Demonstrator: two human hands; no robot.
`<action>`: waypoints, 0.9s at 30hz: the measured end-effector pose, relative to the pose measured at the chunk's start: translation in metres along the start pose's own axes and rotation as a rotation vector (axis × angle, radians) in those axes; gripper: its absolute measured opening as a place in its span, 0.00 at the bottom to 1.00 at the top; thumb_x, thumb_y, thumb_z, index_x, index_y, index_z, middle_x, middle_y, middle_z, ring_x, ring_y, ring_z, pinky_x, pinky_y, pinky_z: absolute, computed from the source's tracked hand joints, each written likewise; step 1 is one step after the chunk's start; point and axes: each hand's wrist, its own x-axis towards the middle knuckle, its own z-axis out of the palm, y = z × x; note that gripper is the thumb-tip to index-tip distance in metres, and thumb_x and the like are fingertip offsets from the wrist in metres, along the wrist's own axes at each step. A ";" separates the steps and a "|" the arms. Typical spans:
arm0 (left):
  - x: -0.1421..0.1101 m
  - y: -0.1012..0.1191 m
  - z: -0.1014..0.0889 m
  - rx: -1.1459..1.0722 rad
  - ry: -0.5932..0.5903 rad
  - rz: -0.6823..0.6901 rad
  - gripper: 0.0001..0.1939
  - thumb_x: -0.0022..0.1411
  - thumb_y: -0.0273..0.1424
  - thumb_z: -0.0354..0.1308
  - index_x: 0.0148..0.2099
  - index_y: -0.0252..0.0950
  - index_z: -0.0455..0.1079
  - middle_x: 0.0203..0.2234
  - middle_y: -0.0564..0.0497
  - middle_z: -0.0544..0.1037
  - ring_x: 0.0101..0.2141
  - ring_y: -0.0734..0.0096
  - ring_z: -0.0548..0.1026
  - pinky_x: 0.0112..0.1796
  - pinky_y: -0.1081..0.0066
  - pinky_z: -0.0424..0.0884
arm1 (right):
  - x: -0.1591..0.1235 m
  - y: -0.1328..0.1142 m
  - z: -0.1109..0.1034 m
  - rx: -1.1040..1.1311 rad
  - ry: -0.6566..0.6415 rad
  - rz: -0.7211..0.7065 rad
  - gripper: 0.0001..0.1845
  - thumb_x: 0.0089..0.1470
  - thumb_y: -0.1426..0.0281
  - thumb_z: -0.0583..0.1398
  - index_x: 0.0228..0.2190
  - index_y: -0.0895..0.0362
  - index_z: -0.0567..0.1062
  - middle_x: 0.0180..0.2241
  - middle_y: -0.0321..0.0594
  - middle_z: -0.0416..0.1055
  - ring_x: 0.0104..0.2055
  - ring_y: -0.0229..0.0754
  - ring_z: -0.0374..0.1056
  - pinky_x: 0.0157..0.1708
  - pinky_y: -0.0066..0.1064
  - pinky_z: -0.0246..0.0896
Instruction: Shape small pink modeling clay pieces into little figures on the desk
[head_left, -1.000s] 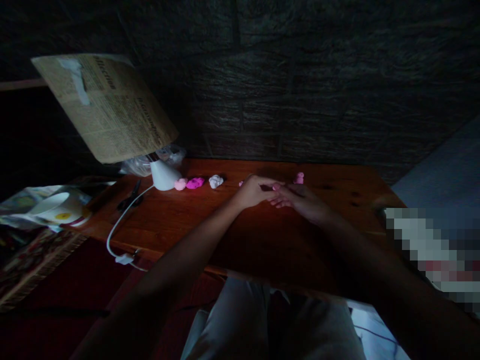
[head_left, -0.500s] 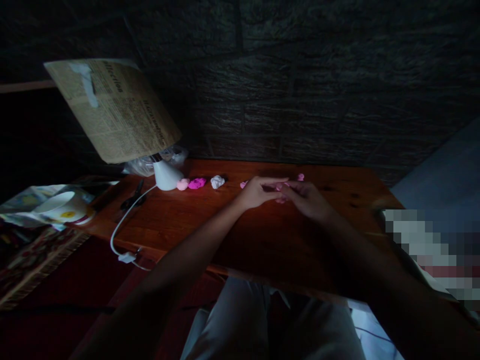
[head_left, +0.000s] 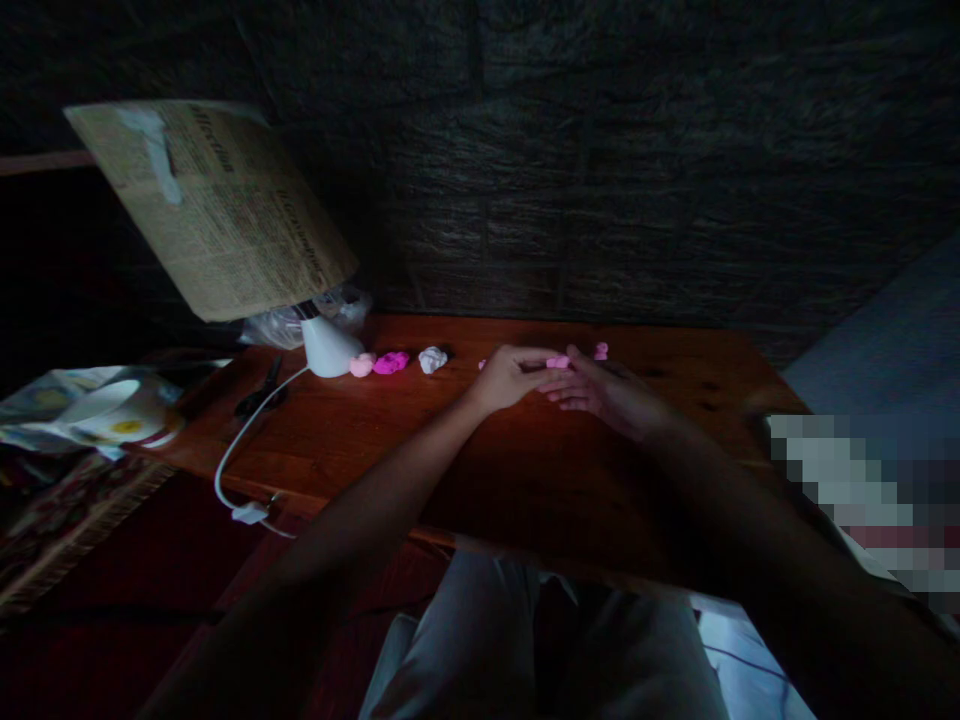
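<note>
A small pink lump of what looks like modelling clay (head_left: 557, 362) is pinched at the fingertips of my left hand (head_left: 508, 380). My right hand (head_left: 600, 388) meets it from the right, its thumb by the lump and its fingers stretched out below, apart from one another. Partly hidden behind my left hand is another bit of pink clay (head_left: 482, 365). A pink clay piece (head_left: 601, 351) rests on the table just beyond my right hand. To the left lie a white lump (head_left: 433, 360), a bright magenta lump (head_left: 391, 363) and a pale pink lump (head_left: 363, 365).
A lamp with a newsprint shade (head_left: 217, 210) stands on the wooden table (head_left: 360, 430) at the left, its white cord (head_left: 225, 460) drooping over the front edge. Black scissors (head_left: 261, 395) lie beside it. A white cup (head_left: 120, 410) is further left. A dark stone wall (head_left: 525, 200) rises behind.
My right hand's fingers have uncurled from their pinch and now extend under the pink clay, which shows more plainly at my left fingertips. The view has shifted slightly.
</note>
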 end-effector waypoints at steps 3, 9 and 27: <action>0.000 0.000 -0.003 0.059 -0.010 0.011 0.09 0.63 0.31 0.65 0.46 0.36 0.82 0.43 0.47 0.86 0.41 0.68 0.84 0.45 0.69 0.80 | -0.002 0.000 0.001 0.037 -0.023 0.037 0.24 0.53 0.44 0.68 0.34 0.53 0.83 0.35 0.45 0.83 0.40 0.46 0.77 0.42 0.38 0.73; -0.002 0.001 -0.008 0.251 -0.042 0.093 0.11 0.67 0.35 0.61 0.44 0.35 0.82 0.31 0.50 0.85 0.28 0.75 0.78 0.31 0.75 0.71 | -0.003 0.004 0.003 0.134 -0.066 0.093 0.21 0.51 0.48 0.70 0.36 0.51 0.81 0.39 0.43 0.83 0.49 0.48 0.76 0.48 0.40 0.70; 0.002 0.002 0.002 -0.060 -0.126 0.085 0.19 0.64 0.34 0.66 0.55 0.34 0.78 0.49 0.42 0.84 0.45 0.66 0.82 0.46 0.67 0.78 | 0.000 0.004 -0.006 0.076 -0.024 -0.093 0.18 0.39 0.52 0.77 0.32 0.47 0.86 0.37 0.36 0.83 0.40 0.39 0.76 0.44 0.33 0.72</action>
